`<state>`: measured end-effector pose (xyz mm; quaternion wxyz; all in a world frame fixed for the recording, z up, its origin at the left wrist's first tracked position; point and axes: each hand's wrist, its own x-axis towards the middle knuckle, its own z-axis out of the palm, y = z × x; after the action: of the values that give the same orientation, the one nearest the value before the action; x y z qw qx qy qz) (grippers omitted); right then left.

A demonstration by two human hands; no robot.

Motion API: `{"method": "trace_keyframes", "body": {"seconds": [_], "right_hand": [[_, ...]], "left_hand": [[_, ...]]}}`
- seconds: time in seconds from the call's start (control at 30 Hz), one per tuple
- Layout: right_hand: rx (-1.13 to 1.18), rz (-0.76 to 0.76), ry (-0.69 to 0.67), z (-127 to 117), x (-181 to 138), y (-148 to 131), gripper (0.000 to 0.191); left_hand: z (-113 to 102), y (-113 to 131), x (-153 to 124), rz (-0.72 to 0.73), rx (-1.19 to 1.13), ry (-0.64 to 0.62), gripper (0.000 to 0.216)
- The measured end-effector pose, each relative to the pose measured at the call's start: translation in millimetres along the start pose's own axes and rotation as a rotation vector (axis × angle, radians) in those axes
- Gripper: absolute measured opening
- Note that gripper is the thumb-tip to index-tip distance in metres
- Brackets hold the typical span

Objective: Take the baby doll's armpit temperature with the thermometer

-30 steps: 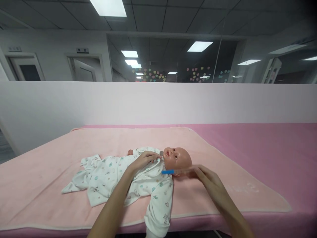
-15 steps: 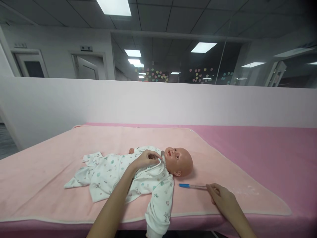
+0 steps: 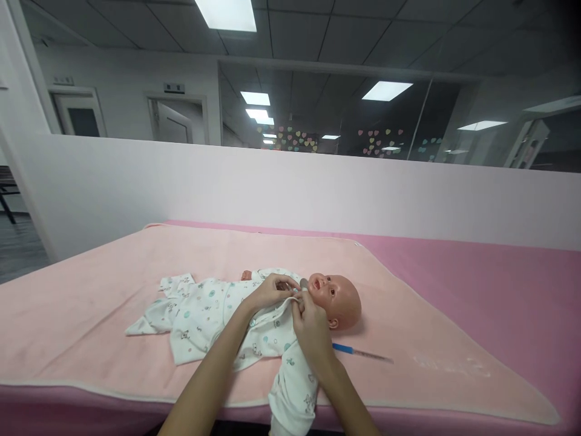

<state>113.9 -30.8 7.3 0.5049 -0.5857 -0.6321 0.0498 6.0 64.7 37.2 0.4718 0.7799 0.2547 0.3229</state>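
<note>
Doll point(image 3: 338, 301) on blanket point(image 3: 454, 357), head twd R edge, near sleeve point(image 3: 293, 387) over front edge. R hand point(image 3: 314, 324) pinching shirt point(image 3: 267, 340) edge nr neck; L hand point(image 3: 269, 293) touching shirt alongside, can't tell if clamped. L forearm hides some shirt. Blue-ended stick point(image 3: 345, 349) beside R wrist; wall point(image 3: 295, 191) behind back edge.

This place seems to be an indoor room of office type, not a home. The ceiling point(image 3: 299, 39) is made of square panels, with a flat bright light point(image 3: 227, 13) set in it. Behind a low white partition point(image 3: 290, 188) there are two doors, with small signs point(image 3: 174, 88) above them, and a wide glass pane point(image 3: 336, 100) decorated with heart-shaped stickers point(image 3: 388, 131). A baby doll point(image 3: 342, 300) on the pink-covered worktop point(image 3: 481, 278) suggests a training room, but I cannot be certain.
</note>
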Motion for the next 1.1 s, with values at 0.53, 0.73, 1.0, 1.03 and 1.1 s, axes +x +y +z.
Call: {"method": "trace_keyframes", "body": {"seconds": [0.53,0.73,1.0,1.03,1.1], "right_hand": [[0.257,0.135,0.267,22,0,9,0.024],[0.246,0.119,0.245,20,-2,9,0.03],[0.209,0.088,0.238,22,-1,11,0.033],[0.198,0.086,0.232,22,-1,11,0.033],[0.181,0.082,0.218,22,-1,11,0.034]], "left_hand": [[-3,1,0,-0.037,-0.157,0.011,0.019],[-10,9,-6,-0.038,-0.053,-0.047,0.027],[-13,8,-8,-0.058,-0.024,-0.099,0.028],[-13,8,-7,-0.06,-0.024,-0.1,0.027],[-13,7,-7,-0.06,-0.019,-0.101,0.026]]}}
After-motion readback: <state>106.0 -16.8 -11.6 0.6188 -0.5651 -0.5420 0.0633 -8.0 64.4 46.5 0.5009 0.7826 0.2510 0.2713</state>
